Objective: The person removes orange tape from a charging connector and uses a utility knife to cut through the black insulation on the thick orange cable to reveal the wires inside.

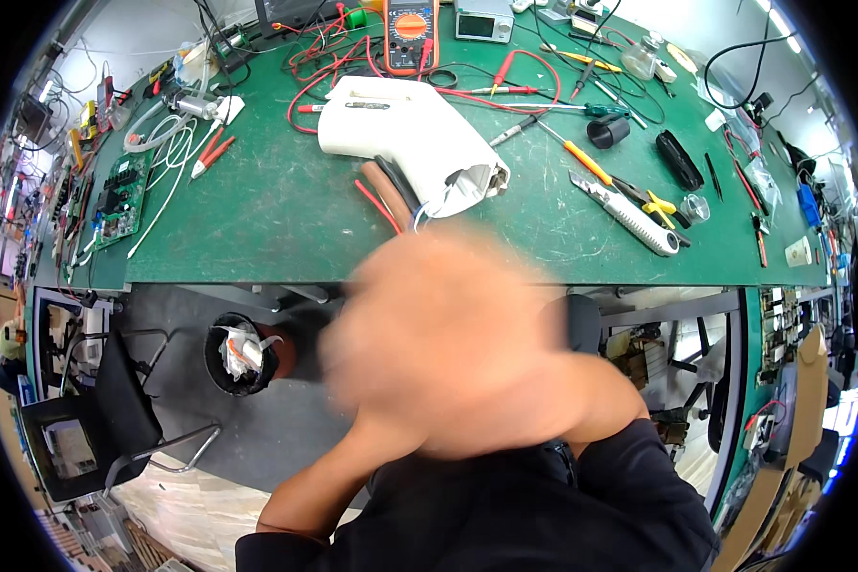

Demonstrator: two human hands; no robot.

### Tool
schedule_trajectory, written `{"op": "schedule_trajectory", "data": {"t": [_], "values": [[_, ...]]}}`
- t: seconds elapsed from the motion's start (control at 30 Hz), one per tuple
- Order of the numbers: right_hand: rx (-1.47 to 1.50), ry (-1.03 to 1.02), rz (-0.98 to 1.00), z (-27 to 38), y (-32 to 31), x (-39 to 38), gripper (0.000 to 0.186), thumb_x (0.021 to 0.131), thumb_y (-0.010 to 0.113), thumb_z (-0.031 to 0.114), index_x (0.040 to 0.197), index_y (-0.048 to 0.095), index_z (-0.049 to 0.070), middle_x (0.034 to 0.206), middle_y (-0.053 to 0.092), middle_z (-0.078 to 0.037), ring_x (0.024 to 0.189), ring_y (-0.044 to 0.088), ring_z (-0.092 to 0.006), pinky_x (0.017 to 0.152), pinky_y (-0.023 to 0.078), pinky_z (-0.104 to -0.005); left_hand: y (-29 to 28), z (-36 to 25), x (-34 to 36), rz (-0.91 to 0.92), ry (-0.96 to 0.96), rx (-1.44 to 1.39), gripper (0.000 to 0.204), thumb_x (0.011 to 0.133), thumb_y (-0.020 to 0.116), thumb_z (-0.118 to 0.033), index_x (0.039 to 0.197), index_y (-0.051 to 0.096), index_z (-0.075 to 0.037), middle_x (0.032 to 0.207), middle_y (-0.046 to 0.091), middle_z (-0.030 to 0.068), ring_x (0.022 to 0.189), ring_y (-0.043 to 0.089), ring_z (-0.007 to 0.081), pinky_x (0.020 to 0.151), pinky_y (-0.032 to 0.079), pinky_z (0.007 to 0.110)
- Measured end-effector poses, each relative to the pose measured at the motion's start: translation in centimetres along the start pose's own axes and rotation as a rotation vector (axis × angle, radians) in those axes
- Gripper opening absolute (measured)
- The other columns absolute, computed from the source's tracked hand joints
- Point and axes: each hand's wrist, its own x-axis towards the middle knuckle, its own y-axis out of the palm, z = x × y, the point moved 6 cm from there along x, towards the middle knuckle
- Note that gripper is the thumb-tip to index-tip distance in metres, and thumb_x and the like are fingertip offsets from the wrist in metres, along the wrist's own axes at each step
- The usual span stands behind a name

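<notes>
My left hand (377,367) and my right hand (534,386) are raised together in front of the table's near edge. Both are smeared by motion, and one overlaps the other. Their fingers cannot be made out, nor whether anything is between them. Just beyond them on the green table lies a white bent plastic housing (400,129), its open end turned to the right and metal showing inside. Brown and black strips (388,186) stick out from under it, beside a red rod or wire (379,207) and a thin pale wire near the opening.
An orange multimeter (411,36) with tangled red leads stands behind the housing. Rightward lie a white utility knife (629,214), an orange-handled screwdriver (586,162), pliers (653,203) and a black cup (607,131). A green circuit board (121,200) is at left. Below are a bin (224,367) and black chair (114,391).
</notes>
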Motion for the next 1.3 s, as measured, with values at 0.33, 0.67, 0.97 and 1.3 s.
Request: {"op": "schedule_trajectory", "data": {"t": [0.33,0.67,0.97,1.3], "values": [[-0.533,-0.444,0.761,11.7,13.9,-1.2,0.023,0.075,0.063,0.023,0.081,0.072,0.003,0.073,0.065,-0.009,0.074,0.059,-0.0279,0.077,0.048,-0.0445,1.1,0.1,1.7,-0.124,0.084,0.129,0.022,0.089,0.062,-0.008,0.109,0.059,0.001,0.093,0.066,0.0047,0.085,0.061,0.0092,0.077,0.048,0.028],[0.503,-0.163,0.227,4.4,4.2,1.9,0.021,0.079,0.060,0.025,0.082,0.064,0.004,0.076,0.065,-0.011,0.075,0.062,-0.0263,0.069,0.052,-0.0370,0.8,0.2,0.6,-0.098,-0.010,-0.211,0.028,0.088,0.068,-0.013,0.110,0.059,0.002,0.087,0.059,0.0018,0.076,0.052,0.0069,0.067,0.043,0.024],[1.541,1.283,-0.391,-5.2,10.2,-15.0,0.030,0.098,0.049,0.018,0.118,0.056,-0.003,0.099,0.065,-0.012,0.080,0.065,-0.0190,0.066,0.054,-0.0297,-0.8,-2.2,-1.0,0.067,-0.040,-0.438,0.040,0.091,0.065,-0.016,0.125,0.053,0.002,0.109,0.060,0.0069,0.099,0.059,0.0134,0.087,0.048,0.029],[1.958,1.191,-0.338,-4.3,13.6,-11.7,0.033,0.099,0.048,0.023,0.121,0.055,0.000,0.104,0.066,-0.016,0.087,0.066,-0.0202,0.068,0.056,-0.0310,-1.8,-2.8,-1.6,0.068,-0.028,-0.593,0.041,0.091,0.066,-0.017,0.125,0.055,0.002,0.111,0.062,0.0040,0.102,0.058,0.0118,0.091,0.045,0.028]]}}
